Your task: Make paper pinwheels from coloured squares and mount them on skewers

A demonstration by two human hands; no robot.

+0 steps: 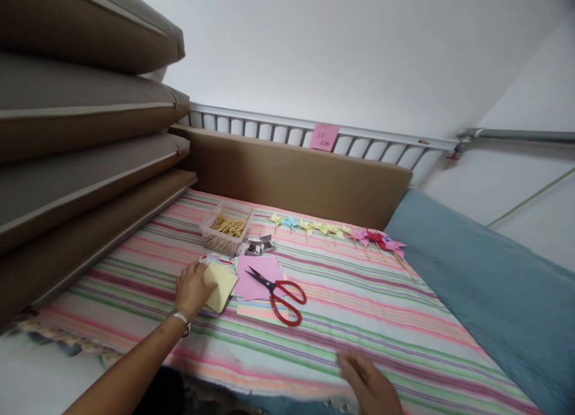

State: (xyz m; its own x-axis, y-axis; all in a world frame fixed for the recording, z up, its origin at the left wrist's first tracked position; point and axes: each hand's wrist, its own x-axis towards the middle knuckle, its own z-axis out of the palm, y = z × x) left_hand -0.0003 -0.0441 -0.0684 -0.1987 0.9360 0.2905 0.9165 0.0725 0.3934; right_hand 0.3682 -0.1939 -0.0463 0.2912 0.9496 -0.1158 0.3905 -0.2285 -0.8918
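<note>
My left hand, with a silver band on its wrist, grips a yellow square of paper over a stack of paper with a coloured print at its edge. Just right of it, red-handled scissors lie with blades slightly apart on a pink paper square. Other pastel sheets show underneath. My right hand is near the front edge of the cloth, somewhat blurred. Its fingers are loosely bent and apart, and I see nothing held in them.
A clear plastic box of wooden sticks stands beyond the paper, beside small boxes of dark pins. Several paper pinwheels on sticks lie along the back of the striped cloth. Stacked cushions rise at the left.
</note>
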